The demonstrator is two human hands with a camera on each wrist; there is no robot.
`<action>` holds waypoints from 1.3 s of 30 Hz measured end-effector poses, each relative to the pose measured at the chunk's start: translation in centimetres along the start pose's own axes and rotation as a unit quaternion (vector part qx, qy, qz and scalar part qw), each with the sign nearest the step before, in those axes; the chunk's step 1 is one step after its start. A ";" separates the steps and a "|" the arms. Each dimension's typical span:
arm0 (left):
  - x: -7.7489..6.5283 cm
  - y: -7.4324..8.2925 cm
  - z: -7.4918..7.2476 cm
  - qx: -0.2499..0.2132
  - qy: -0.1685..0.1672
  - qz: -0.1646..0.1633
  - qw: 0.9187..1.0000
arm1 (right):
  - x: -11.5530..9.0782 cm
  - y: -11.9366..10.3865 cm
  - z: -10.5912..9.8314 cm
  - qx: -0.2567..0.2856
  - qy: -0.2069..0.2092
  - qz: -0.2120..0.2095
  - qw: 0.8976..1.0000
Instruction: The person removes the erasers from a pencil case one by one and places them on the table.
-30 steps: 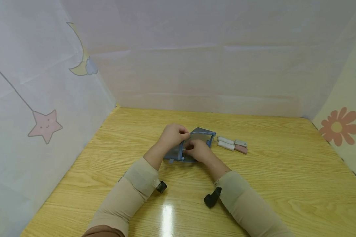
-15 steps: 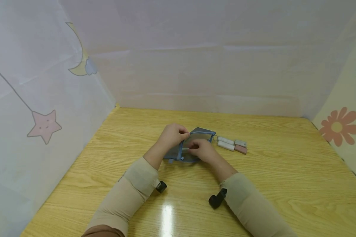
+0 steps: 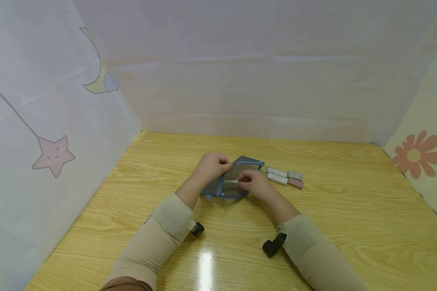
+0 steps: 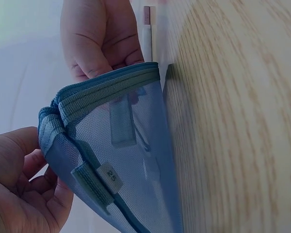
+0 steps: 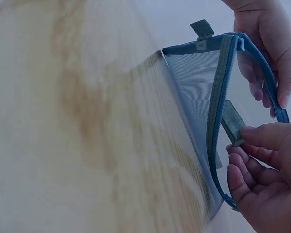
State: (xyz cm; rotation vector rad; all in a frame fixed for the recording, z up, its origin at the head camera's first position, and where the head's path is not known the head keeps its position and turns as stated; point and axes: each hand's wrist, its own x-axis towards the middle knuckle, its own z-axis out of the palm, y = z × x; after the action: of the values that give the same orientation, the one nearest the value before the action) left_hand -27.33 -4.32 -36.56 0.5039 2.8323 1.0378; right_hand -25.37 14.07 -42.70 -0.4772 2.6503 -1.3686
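Observation:
A blue mesh zip pouch [image 3: 212, 186] lies on the table with its zipped mouth spread apart. At the upper rim of that mouth, my left hand [image 3: 212, 166] pinches the zip edge [image 4: 51, 124] between thumb and fingers. My right hand [image 3: 258, 185] is at the opening, where its thumb and fingers pinch the end of a small flat rectangular stick [image 5: 233, 124]. The stick's other end reaches into the pouch; through the mesh it shows as a pale bar [image 4: 122, 124]. A tag [image 4: 109, 177] with a printed number hangs on the pouch's side.
Right of the pouch lie white sticks [image 3: 277, 178], with a grey end piece [image 3: 295, 176] and a reddish one [image 3: 295, 183]. A small metal ring [image 3: 264, 169] sits between them and the pouch. Paper-like walls surround the wooden table [image 3: 349, 210].
My right hand has drawn back to the right, pulling the flat stick along, so more of it shows at the pouch's mouth. The left hand stays at the rim.

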 end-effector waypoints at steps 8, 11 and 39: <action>0.1 -0.2 0.0 0.016 0.006 0.010 1.000 | -0.5 0.5 -0.7 0.003 0.004 0.028 1.000; 0.0 -0.2 0.0 0.018 0.007 0.011 1.000 | -0.5 0.7 -0.8 0.007 0.001 0.032 0.999; 0.0 -0.6 0.0 0.021 -0.002 -0.004 1.000 | -2.1 2.5 -3.7 -0.001 0.011 0.051 0.999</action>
State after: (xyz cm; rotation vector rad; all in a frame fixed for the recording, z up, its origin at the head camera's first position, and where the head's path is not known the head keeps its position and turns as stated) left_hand -27.52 -4.73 -36.93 0.4973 2.8553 0.9758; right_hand -24.90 18.94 -42.69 -0.3221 2.6531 -1.3505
